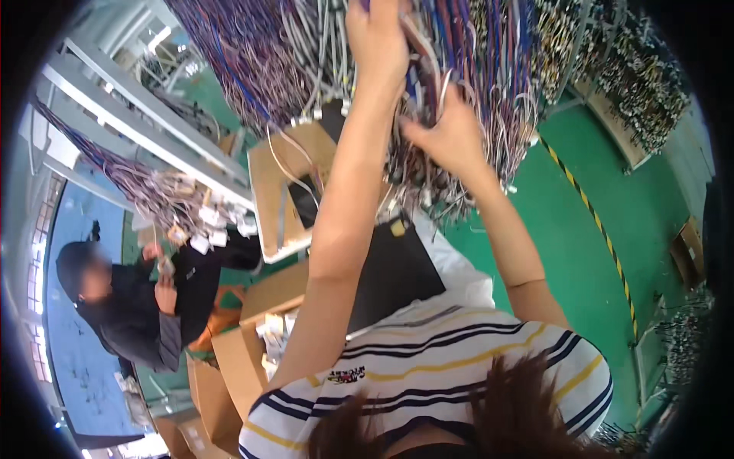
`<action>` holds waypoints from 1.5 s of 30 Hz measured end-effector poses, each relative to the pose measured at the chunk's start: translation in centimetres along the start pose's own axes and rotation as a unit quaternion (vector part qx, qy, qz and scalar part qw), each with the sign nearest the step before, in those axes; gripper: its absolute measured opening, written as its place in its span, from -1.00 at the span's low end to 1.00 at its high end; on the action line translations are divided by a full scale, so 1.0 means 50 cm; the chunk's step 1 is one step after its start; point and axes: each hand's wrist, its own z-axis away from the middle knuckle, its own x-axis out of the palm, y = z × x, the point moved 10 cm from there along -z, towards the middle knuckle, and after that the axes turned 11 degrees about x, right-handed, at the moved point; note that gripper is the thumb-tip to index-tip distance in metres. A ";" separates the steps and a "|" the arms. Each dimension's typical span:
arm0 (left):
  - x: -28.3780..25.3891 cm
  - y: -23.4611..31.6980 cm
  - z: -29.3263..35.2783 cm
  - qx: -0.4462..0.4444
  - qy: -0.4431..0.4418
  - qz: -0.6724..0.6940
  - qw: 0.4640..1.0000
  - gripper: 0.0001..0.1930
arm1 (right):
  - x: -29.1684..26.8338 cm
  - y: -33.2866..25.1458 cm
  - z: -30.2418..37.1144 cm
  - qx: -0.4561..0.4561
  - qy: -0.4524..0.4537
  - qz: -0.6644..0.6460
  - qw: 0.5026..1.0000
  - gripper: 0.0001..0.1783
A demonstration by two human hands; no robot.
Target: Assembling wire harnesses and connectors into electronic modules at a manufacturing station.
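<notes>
Both my arms reach up into a dense hanging bundle of wire harnesses [474,69], purple, blue, white and grey strands with small connectors at their ends. My left hand [376,37] is raised highest, its fingers closed among the wires near the top edge. My right hand [447,134] sits lower and to the right, pinching a few white and grey wires of the same bundle. My striped shirt fills the lower middle of the view.
A co-worker in dark clothes [130,298] at the left handles tagged wires [191,222] hanging from a grey metal rack [145,122]. Open cardboard boxes [237,359] stand below. A green floor with a yellow-black stripe [596,222] lies at the right, beside more wire racks [642,84].
</notes>
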 end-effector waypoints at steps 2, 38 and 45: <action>0.019 -0.017 0.018 0.014 0.018 0.008 1.000 -0.67 | -0.014 0.034 -0.006 0.002 -0.001 0.014 1.000 -0.43; -0.015 -0.103 0.705 -0.311 0.046 -0.051 0.948 -0.68 | 0.028 0.223 0.338 0.095 -0.133 -0.236 0.958 -0.67; -0.012 0.017 0.757 -0.425 -0.036 -0.047 0.903 -0.80 | 0.033 0.177 0.188 0.079 -0.058 -0.412 0.906 -0.71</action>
